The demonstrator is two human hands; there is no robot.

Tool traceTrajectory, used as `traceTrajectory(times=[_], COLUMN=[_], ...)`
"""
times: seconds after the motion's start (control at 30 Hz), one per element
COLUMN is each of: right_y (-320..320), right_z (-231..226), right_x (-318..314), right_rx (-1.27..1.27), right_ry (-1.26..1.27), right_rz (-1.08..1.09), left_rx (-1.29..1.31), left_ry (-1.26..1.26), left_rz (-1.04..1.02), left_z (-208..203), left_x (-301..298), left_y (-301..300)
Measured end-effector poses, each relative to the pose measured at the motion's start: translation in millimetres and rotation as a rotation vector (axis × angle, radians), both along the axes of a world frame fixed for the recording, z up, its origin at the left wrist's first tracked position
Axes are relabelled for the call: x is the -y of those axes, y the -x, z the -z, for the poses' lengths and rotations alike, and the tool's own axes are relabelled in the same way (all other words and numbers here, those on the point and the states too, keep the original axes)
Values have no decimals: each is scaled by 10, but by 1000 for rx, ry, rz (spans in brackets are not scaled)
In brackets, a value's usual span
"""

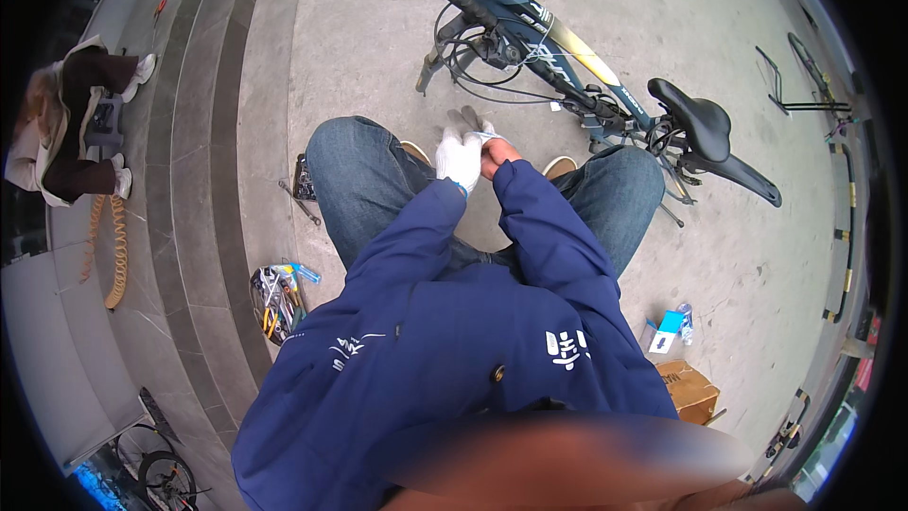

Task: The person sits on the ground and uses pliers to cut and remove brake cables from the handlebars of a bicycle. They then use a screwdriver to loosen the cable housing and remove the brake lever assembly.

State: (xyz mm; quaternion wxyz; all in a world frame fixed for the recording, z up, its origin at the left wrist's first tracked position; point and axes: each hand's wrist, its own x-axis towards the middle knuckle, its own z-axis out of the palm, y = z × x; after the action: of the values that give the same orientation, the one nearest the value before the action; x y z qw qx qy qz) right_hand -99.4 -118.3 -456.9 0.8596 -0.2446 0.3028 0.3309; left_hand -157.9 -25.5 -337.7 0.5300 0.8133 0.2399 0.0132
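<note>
In front of my knees, my two hands meet. A white knit glove covers my left hand [458, 159], whose fingers are closed at a second white glove [486, 135] with grey, dirty-looking fingers. Bare skin shows on my right hand [497, 157], which lies against the cuff of that second glove. Whether its fingers are inside the glove or gripping it is hidden. Beyond my hands a dark blue and yellow bicycle [577, 47] stands tilted, with its black saddle [695, 123] to the right.
By my left knee lie a black tool case [304, 178] and a wrench [301, 203]. A tray of tools [277, 303] sits beside my left hip. At right are a blue-and-white box [665, 332] and a cardboard box [689, 391]. Another person [80, 123] is beyond the steps [203, 180].
</note>
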Motion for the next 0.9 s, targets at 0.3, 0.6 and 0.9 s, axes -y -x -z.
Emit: traceTrajectory(times=[0.3,0.6,0.9], right_y=[-172,103,-76], right_z=[-476,-121,535], right_x=[99,46,179], right_rx=[533,1489,291], right_ry=[565,1318,63], right_rz=[13,-507,-478], left_rx=[185,233,198], left_ry=[178,30,-142], left_rz=[74,64,618], left_z=[125,1,-181], left_x=[144,33,150], left_y=[56,-13,198])
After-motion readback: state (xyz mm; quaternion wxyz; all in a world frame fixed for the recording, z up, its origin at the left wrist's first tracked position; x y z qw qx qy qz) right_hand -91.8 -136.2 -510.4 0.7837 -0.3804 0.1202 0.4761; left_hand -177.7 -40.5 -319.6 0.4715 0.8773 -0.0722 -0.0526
